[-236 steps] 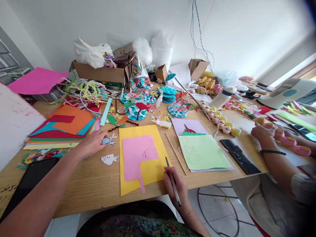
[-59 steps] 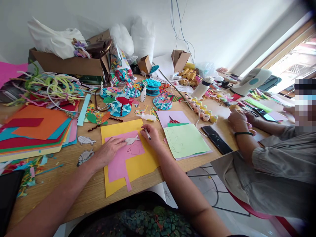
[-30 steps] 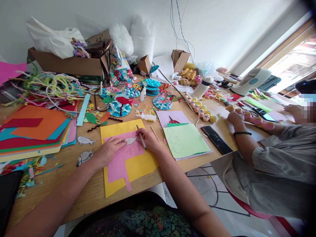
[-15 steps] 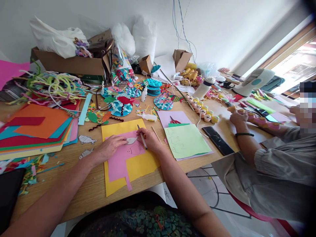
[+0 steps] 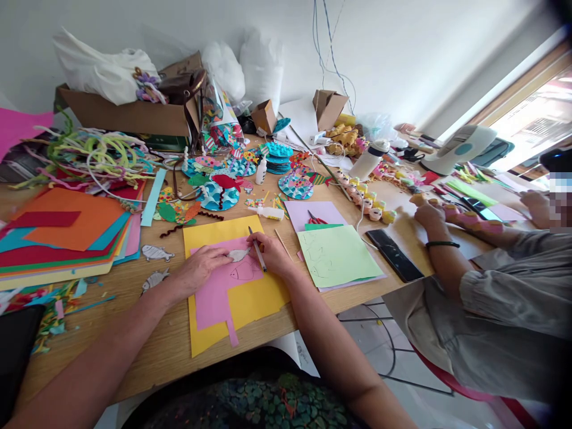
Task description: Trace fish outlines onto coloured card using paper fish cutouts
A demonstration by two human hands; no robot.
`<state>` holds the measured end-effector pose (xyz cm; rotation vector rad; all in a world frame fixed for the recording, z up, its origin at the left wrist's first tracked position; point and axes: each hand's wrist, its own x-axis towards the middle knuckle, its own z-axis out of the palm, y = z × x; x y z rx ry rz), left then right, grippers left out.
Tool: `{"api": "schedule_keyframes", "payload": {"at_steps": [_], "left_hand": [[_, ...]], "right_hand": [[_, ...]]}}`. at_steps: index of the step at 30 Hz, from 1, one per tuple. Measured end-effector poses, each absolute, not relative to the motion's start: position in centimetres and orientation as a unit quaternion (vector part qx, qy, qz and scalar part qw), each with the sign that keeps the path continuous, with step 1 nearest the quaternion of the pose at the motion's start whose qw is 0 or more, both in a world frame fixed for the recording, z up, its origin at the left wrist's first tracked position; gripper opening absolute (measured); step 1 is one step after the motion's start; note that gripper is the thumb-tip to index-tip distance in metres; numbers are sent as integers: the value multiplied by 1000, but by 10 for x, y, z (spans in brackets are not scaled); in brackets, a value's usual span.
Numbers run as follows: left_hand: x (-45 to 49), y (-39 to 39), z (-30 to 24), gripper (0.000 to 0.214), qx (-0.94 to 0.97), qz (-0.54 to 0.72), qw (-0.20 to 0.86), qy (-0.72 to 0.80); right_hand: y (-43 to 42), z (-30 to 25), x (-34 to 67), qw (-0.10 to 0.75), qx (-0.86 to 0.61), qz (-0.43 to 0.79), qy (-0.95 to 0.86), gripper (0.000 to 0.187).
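A small white paper fish cutout (image 5: 238, 255) lies on a pink sheet of paper (image 5: 210, 304), just above a fish outline drawn in dark line. My left hand (image 5: 201, 268) comes in from the left, its fingers closed together on the cutout's left end and holding it against the sheet. In my right hand (image 5: 273, 255) is a pen (image 5: 258, 249), gripped at the right of the cutout with its lower end near the pink sheet. Under the pink sheet is a larger yellow sheet (image 5: 259, 304). Two more fish cutouts (image 5: 157, 252) lie left of the yellow sheet, one partly behind my left forearm.
Stacked coloured paper (image 5: 80, 238) lies left, below tangled pipe cleaners (image 5: 93, 155). A light green sheet (image 5: 339, 253), scissors (image 5: 316, 218) and a phone (image 5: 394, 255) are to my right. Glue bottles (image 5: 270, 213) and fish crafts stand beyond. Another person's hand (image 5: 431, 217) holds an egg-carton strip.
Almost nothing differs. My hands, the cutout and the pen keep nearly the same places. The other person at the right has shifted slightly.
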<state>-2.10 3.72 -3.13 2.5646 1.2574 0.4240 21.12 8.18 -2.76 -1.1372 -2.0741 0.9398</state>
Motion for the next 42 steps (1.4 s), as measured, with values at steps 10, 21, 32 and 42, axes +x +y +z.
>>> {"api": "schedule_keyframes", "payload": {"at_steps": [10,21,32,42], "left_hand": [[-14,30,-24,40,886,140,80,435],[-19,32,-38,41,888,171,60,423],[-19,32,-35,42,885,177,72,425],[-18,33,-34,41,885,170,73,428]], "right_hand": [[82,-24,211,289,-425,374,-772,25],[89,-18,215,392,-442,433,-681,21],[81,-18,211,322,-426,413,-738,21],[79,-10,211,285,-433,376,-768,21]]}}
